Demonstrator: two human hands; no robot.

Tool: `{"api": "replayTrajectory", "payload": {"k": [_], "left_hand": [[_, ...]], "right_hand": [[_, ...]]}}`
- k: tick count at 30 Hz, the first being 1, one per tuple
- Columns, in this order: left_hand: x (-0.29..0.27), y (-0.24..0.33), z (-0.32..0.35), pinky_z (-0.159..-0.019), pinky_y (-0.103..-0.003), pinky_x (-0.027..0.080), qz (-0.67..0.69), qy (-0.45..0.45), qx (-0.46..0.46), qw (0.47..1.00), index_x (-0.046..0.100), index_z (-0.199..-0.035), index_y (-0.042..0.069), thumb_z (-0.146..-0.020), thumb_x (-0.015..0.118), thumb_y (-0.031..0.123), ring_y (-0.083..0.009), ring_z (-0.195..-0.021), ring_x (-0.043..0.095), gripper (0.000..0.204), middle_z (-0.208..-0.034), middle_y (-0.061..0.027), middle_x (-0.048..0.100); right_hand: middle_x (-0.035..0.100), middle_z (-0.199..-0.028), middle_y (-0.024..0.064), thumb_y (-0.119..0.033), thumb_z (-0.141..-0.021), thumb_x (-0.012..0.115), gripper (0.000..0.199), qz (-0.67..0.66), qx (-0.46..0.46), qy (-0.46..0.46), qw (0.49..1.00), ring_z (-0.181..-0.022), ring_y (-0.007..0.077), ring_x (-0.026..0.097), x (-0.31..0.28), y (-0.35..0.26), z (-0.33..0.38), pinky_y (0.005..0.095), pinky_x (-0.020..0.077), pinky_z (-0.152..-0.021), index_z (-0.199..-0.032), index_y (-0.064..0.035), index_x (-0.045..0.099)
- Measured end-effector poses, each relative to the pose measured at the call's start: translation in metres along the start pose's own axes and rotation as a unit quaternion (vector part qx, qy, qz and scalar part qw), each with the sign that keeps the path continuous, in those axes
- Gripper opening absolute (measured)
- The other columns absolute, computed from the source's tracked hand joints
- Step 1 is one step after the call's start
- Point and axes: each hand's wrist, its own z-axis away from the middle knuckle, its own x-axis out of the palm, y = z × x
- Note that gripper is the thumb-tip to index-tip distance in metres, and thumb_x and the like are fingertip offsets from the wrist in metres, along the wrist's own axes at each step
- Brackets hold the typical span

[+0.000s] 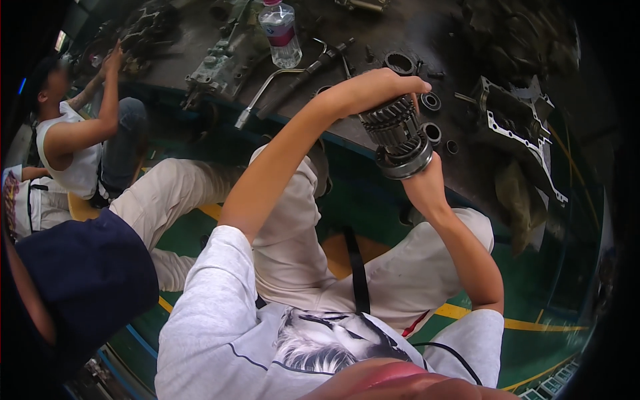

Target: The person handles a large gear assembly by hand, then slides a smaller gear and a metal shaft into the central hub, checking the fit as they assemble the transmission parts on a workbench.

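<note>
A gear shaft (392,133) with several toothed gears and a bearing ring at its near end is held tilted at the bench edge, over my lap. My left hand (383,87) bends over its far end, with one finger stretched out to the right and the others hidden behind the gears. From below, my right hand (427,181) grips the near end beside the bearing (405,165). Just right of the shaft, on the bench, lie bearing rings (431,102) and a small ring (452,147). A larger toothed ring (400,63) sits beyond my left hand.
On the dark workbench (467,177) stand a water bottle (283,37), a bent-handled wrench (267,90), a long shaft (313,70) and a metal casting (217,70). An open housing (517,117) lies right, near a crumpled cloth (520,200). Other people (80,140) sit at left.
</note>
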Motion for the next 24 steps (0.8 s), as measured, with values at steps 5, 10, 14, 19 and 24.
{"api": "replayTrajectory", "payload": {"k": [5, 10, 14, 19, 24], "left_hand": [[-0.008, -0.005, -0.005, -0.058, -0.023, 0.046, -0.085, 0.098, -0.046, 0.991, 0.067, -0.069, 0.001, -0.083, 0.06, 0.062, -0.0081, -0.054, 0.057, 0.064, -0.061, -0.0019, 0.062], [-0.005, -0.007, -0.007, -0.066, -0.025, 0.046, -0.056, 0.091, -0.022, 0.994, 0.069, -0.079, 0.0, -0.087, 0.057, 0.059, -0.0106, -0.067, 0.058, 0.06, -0.073, -0.0043, 0.064], [0.004, -0.017, -0.003, -0.081, -0.029, 0.046, -0.075, 0.048, -0.003, 0.996, 0.066, -0.102, 0.002, -0.081, 0.064, 0.056, -0.0171, -0.091, 0.059, 0.058, -0.092, -0.0101, 0.064], [0.002, -0.04, -0.006, -0.08, -0.028, 0.046, -0.079, 0.041, 0.034, 0.995, 0.066, -0.1, 0.001, -0.071, 0.076, 0.05, -0.0167, -0.09, 0.058, 0.058, -0.095, -0.0095, 0.062], [0.0, -0.052, -0.013, -0.067, -0.024, 0.049, 0.139, 0.033, -0.046, 0.989, 0.066, -0.093, 0.005, -0.071, 0.078, 0.033, -0.012, -0.077, 0.061, 0.038, -0.087, -0.005, 0.064]], "right_hand": [[0.065, -0.081, 0.0002, 0.0, -0.077, 0.063, 0.017, 0.018, 0.046, 0.005, 0.999, -0.075, 0.0058, 0.051, -0.002, 0.008, -0.007, 0.0259, 0.0459, -0.069, -0.094, 0.0025, 0.065], [0.065, -0.08, 0.0009, -0.001, -0.077, 0.063, 0.016, 0.041, 0.081, 0.027, 0.995, -0.074, 0.0062, 0.052, -0.007, 0.009, -0.014, 0.0262, 0.0456, -0.068, -0.093, 0.0019, 0.066], [0.066, -0.08, 0.0019, -0.003, -0.077, 0.064, 0.017, 0.065, 0.129, 0.032, 0.989, -0.073, 0.0073, 0.055, -0.012, 0.013, -0.018, 0.0267, 0.0463, -0.069, -0.094, 0.0009, 0.067], [0.068, -0.082, 0.0028, -0.003, -0.077, 0.065, 0.019, 0.102, 0.113, 0.029, 0.988, -0.074, 0.0086, 0.058, -0.016, 0.022, -0.024, 0.0268, 0.0469, -0.07, -0.095, -0.0006, 0.068], [0.068, -0.084, 0.0032, -0.004, -0.076, 0.066, 0.02, 0.133, 0.131, 0.02, 0.982, -0.076, 0.0095, 0.059, -0.018, 0.017, -0.03, 0.0275, 0.0471, -0.072, -0.095, -0.0016, 0.068]]}}
